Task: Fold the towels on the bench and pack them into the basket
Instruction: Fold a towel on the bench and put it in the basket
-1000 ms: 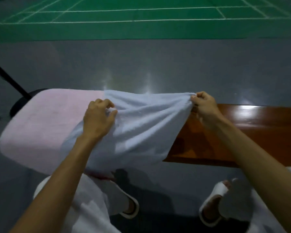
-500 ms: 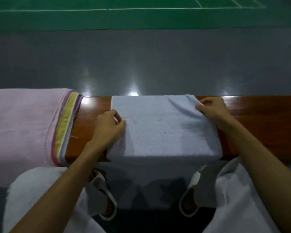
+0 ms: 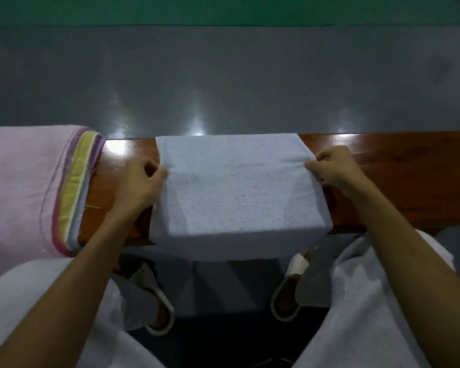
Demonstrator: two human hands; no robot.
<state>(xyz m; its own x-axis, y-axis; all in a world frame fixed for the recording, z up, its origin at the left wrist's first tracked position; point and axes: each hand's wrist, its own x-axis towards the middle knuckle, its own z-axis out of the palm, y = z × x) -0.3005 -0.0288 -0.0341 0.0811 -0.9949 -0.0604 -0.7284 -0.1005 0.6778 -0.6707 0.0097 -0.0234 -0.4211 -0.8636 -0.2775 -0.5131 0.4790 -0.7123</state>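
Fingers (image 3: 157, 174) tight on blue towel (image 3: 237, 187) edges

Single head-worn wide-angle view, looking forward and steeply down.

The camera sits close above a glossy brown wooden bench (image 3: 414, 176) crossing the middle of the frame, a pale blue terry towel (image 3: 237, 187) at centre; shiny grey floor (image 3: 223, 75) fills the upper half and a green court strip (image 3: 223, 9) runs along the top edge.

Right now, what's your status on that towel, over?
Hands busy: left hand, right hand each pinching a side edge of blue towel. It lies across bench, front hanging off. At left, pink towel, not touching.
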